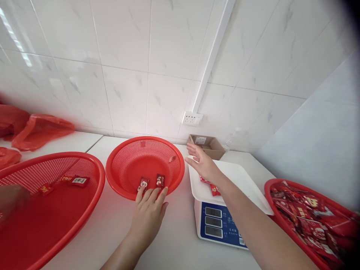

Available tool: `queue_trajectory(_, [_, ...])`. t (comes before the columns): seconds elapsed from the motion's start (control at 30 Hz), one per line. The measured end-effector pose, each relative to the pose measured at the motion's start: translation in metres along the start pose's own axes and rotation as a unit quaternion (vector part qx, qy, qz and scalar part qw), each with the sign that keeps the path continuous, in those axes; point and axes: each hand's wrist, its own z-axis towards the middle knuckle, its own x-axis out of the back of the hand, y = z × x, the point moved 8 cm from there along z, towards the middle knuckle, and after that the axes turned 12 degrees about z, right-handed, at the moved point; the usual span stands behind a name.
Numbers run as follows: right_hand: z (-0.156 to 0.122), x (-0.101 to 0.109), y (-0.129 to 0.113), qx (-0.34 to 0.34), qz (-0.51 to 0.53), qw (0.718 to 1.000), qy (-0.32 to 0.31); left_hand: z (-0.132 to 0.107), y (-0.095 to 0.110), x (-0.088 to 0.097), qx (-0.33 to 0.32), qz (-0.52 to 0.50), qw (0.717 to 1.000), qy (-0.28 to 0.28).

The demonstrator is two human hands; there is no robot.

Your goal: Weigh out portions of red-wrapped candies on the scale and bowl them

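Nearest, the left hand, fingers parted, reached to the rim of a round red plastic basket holding two small dark-red wrapped packets; the open right hand hung above a blue-and-white scale. Handling packets seemed underway, calling for a pinch.

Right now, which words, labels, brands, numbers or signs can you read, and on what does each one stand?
None reads with certainty.
Digital scale: characters on its blue front, too small.
Scale displays: no legible digits.
Cardboard box label: too small.
Middle basket packets: too blurred.
Left basket packets: too blurred.
Right basket packets: too blurred.
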Motion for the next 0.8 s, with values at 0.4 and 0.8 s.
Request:
queue_trajectory(0.4, [-0.028, 0.017, 0.053, -0.168, -0.277, 0.940, -0.105, 0.000, 0.001, 0.002, -0.005, 0.018, 1.000, 0.015])
queue_trajectory(0.8, [-0.027, 0.053, 0.016, -0.032, -0.116, 0.992, 0.041, 0.000, 0.001, 0.002, -0.014, 0.025, 0.999, 0.017])
